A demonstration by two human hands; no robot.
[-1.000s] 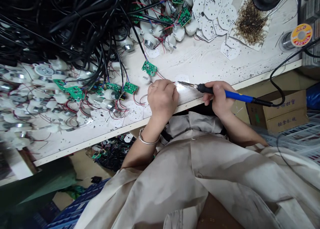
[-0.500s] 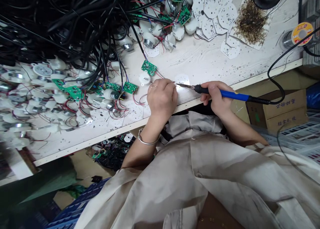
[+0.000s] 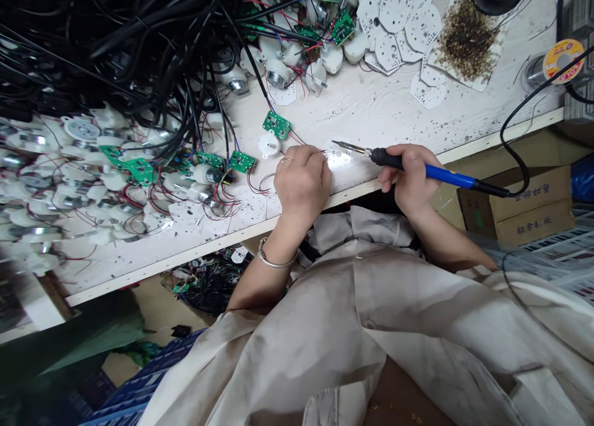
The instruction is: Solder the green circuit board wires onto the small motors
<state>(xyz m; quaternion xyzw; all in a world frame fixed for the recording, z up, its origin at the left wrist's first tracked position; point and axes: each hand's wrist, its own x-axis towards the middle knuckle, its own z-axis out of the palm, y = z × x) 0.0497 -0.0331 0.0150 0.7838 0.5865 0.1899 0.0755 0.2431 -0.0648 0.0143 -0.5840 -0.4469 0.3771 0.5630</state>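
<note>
My right hand (image 3: 415, 175) grips a soldering iron (image 3: 436, 172) by its black and blue handle. The metal tip points left, over a small white circuit board (image 3: 342, 156) lying on the bench; whether it touches the board I cannot tell. My left hand (image 3: 302, 179) is closed at the board's left side, back of the hand up. Thin wires (image 3: 297, 137) from a green circuit board (image 3: 276, 125) run into its fingers, and their ends show just beyond the fingertips. Beside the green board lies a white motor (image 3: 269, 145). The curled fingertips are mostly hidden.
Black cables (image 3: 139, 42) and white motors (image 3: 106, 178) crowd the left. White circuit boards (image 3: 394, 23) are piled at the back. A solder spool (image 3: 561, 62) stands at the right end, near a card with brown debris (image 3: 466, 45). The bench edge (image 3: 195, 252) runs close to my body.
The iron's tip dipped slightly towards the white board and left hand, then lifted back up and away. My left hand stays almost still.
</note>
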